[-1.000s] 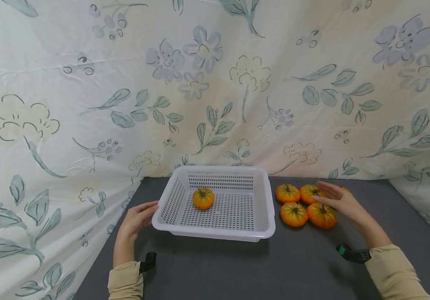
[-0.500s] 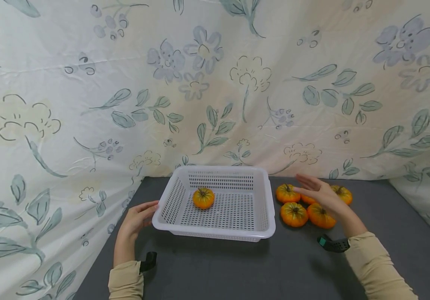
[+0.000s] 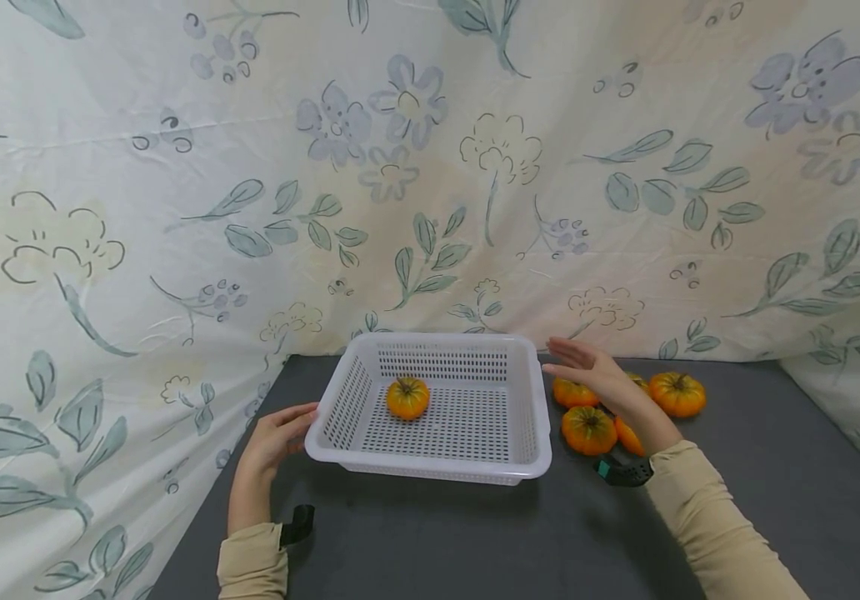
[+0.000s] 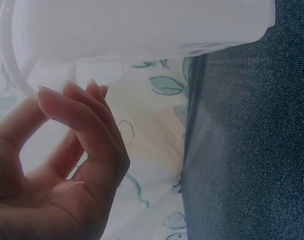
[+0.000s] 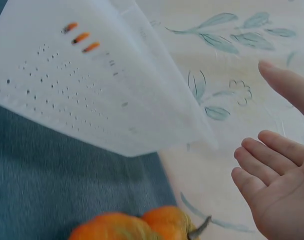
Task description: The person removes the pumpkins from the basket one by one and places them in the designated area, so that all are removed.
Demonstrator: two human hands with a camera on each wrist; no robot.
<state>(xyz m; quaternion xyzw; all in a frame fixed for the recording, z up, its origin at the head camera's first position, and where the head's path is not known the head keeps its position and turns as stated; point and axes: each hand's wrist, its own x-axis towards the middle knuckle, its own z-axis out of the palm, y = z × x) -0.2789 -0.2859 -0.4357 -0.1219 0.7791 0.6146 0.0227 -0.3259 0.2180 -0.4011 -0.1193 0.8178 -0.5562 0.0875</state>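
A white slotted plastic basket (image 3: 430, 469) stands on the dark table with one small orange pumpkin (image 3: 407, 398) inside. My left hand (image 3: 272, 442) pinches the basket's left rim, fingers bent and thumb beside them; the left wrist view shows the fingertips right at the rim. Just off the basket's right rim, my right hand (image 3: 591, 371) is held above a group of small pumpkins, fingers extended and thumb apart, with nothing in it. The nearest pumpkin (image 3: 589, 430) is plainly visible; others are partly hidden behind the right hand and wrist.
One more pumpkin (image 3: 677, 394) sits at the group's far right. The dark tabletop (image 3: 430, 542) runs up to a floral cloth (image 3: 430, 167) hanging behind it and along the left side. Black bands (image 3: 625, 472) show at both wrists.
My right hand has moved left, from over the right-hand pumpkins to beside the basket's right rim, and holds nothing. The left hand, basket and the pumpkin inside have stayed put.
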